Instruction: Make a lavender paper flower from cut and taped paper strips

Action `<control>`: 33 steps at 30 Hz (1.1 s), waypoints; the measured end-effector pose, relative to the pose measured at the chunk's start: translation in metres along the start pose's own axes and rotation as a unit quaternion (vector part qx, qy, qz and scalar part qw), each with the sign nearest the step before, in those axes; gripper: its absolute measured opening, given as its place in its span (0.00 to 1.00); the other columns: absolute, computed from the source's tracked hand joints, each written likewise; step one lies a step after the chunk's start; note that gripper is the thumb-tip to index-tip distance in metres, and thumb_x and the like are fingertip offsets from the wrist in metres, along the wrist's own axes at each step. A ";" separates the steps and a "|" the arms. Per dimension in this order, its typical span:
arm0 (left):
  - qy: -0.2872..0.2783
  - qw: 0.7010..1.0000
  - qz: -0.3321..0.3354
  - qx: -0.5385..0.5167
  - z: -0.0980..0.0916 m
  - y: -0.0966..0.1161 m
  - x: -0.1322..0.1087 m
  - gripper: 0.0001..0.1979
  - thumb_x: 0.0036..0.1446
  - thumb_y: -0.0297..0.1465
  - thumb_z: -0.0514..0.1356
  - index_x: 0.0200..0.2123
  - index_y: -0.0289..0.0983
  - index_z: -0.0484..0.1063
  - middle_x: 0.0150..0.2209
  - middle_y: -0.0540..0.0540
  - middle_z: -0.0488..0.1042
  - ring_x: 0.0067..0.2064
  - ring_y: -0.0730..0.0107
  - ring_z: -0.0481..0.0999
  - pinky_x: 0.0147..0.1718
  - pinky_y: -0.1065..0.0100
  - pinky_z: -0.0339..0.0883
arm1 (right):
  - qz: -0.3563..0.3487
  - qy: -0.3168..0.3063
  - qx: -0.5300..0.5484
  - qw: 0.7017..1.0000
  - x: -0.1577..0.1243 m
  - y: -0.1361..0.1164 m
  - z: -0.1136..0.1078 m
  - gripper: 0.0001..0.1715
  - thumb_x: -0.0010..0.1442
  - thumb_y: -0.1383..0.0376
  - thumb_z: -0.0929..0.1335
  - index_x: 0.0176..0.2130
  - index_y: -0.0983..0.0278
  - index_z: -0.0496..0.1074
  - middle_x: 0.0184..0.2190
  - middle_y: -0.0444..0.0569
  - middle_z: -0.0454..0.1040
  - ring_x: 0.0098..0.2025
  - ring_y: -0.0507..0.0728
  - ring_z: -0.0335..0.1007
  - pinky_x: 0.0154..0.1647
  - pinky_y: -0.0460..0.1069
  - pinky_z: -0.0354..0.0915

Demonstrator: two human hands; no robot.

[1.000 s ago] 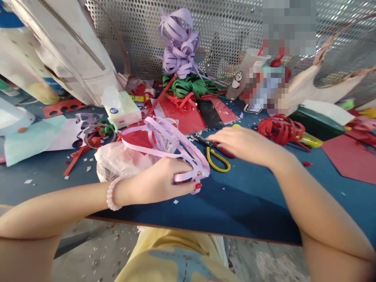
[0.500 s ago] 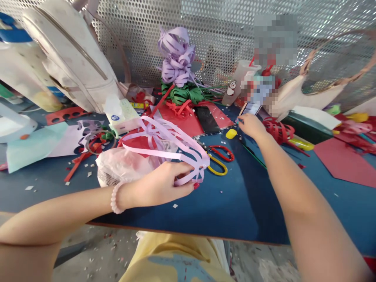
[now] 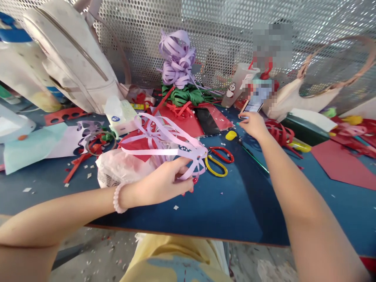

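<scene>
My left hand [image 3: 167, 180] is closed on a lilac paper-strip lantern [image 3: 161, 150], holding one gathered end between thumb and fingers. Its long loops spread leftward over a white plastic packet [image 3: 117, 166] and red paper. Further off, my right hand [image 3: 254, 124] reaches to the lower edge of a propped-up phone [image 3: 252, 105]. Its thumb and forefinger are apart, with the fingertips at the phone's edge; the other fingers are partly hidden. Scissors with red and yellow handles [image 3: 217, 171] lie just right of the lantern. A yellow cap [image 3: 231, 135] and a green pen [image 3: 255, 158] lie near my right hand.
Lilac, green and red paper lanterns [image 3: 178, 70] stand stacked at the back. A white backpack [image 3: 70, 58] and tissue pack [image 3: 122, 115] are at left. A dark phone [image 3: 207, 121], a cup [image 3: 237, 86] and a handbag [image 3: 289, 94] stand or lie beyond. Paper scraps dot the blue table [image 3: 220, 215].
My right hand has drawn back slightly and uncovered more of the propped-up phone. My left hand keeps hold of the lilac lantern, its fingers shifted a little.
</scene>
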State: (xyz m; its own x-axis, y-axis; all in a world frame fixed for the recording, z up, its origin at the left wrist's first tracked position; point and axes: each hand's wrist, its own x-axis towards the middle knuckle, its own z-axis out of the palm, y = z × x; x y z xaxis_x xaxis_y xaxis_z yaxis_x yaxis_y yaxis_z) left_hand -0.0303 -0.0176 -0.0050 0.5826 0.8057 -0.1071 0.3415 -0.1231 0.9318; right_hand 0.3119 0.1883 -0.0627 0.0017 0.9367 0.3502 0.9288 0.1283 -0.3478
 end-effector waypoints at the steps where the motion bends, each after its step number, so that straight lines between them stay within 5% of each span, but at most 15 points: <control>1: 0.000 1.000 -0.003 -0.010 0.000 0.000 0.000 0.05 0.56 0.29 0.54 0.32 0.38 0.57 0.28 0.53 0.73 0.25 0.77 0.73 0.23 0.76 0.65 | 0.001 0.004 0.034 0.999 -0.003 -0.002 -0.003 0.19 0.47 0.73 0.66 0.40 0.67 0.75 0.44 0.56 0.74 0.31 0.55 0.75 0.34 0.50 0.72; 7: 0.021 0.998 0.014 -0.059 0.000 0.000 0.002 0.06 0.56 0.27 0.53 0.35 0.39 0.55 0.33 0.51 0.76 0.24 0.79 0.72 0.23 0.76 0.65 | -0.060 -0.045 0.217 0.973 -0.034 -0.044 -0.028 0.09 0.51 0.68 0.67 0.33 0.64 0.77 0.42 0.51 0.72 0.31 0.53 0.74 0.36 0.51 0.73; 10: 0.048 0.995 0.032 -0.083 0.000 -0.003 0.004 0.09 0.55 0.27 0.53 0.37 0.39 0.53 0.38 0.47 0.77 0.25 0.78 0.74 0.23 0.75 0.66 | -0.143 -0.108 0.241 0.954 -0.060 -0.087 -0.047 0.08 0.54 0.63 0.67 0.32 0.61 0.77 0.39 0.50 0.75 0.40 0.57 0.74 0.42 0.51 0.70; 17: 0.112 0.990 0.060 -0.058 -0.001 -0.010 0.005 0.12 0.55 0.30 0.56 0.39 0.40 0.53 0.41 0.44 0.77 0.32 0.69 0.78 0.27 0.71 0.71 | -0.305 -0.150 0.236 0.910 -0.124 -0.166 -0.071 0.07 0.58 0.66 0.68 0.28 0.62 0.73 0.32 0.47 0.76 0.35 0.54 0.72 0.40 0.49 0.68; 22: 0.094 0.993 0.049 -0.059 0.000 -0.005 0.004 0.12 0.56 0.33 0.57 0.38 0.40 0.55 0.31 0.50 0.75 0.30 0.70 0.77 0.23 0.73 0.69 | -0.390 -0.083 0.211 0.893 -0.153 -0.182 -0.069 0.06 0.59 0.68 0.67 0.29 0.63 0.71 0.31 0.47 0.74 0.34 0.52 0.70 0.37 0.47 0.67; 33: 0.032 0.989 0.031 -0.141 0.000 -0.002 0.003 0.14 0.52 0.30 0.60 0.33 0.40 0.52 0.33 0.52 0.72 0.27 0.77 0.73 0.24 0.75 0.70 | -0.337 -0.103 0.265 0.897 -0.163 -0.186 -0.064 0.07 0.58 0.67 0.68 0.28 0.61 0.67 0.26 0.44 0.72 0.30 0.51 0.69 0.33 0.46 0.66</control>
State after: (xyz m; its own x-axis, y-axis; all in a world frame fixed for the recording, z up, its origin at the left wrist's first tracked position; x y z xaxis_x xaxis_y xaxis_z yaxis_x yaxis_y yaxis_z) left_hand -0.0290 -0.0151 -0.0071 0.5443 0.8382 -0.0337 0.0821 -0.0133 0.9965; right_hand 0.1629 -0.0088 0.0011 -0.6140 0.6212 0.4869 0.3857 0.7744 -0.5016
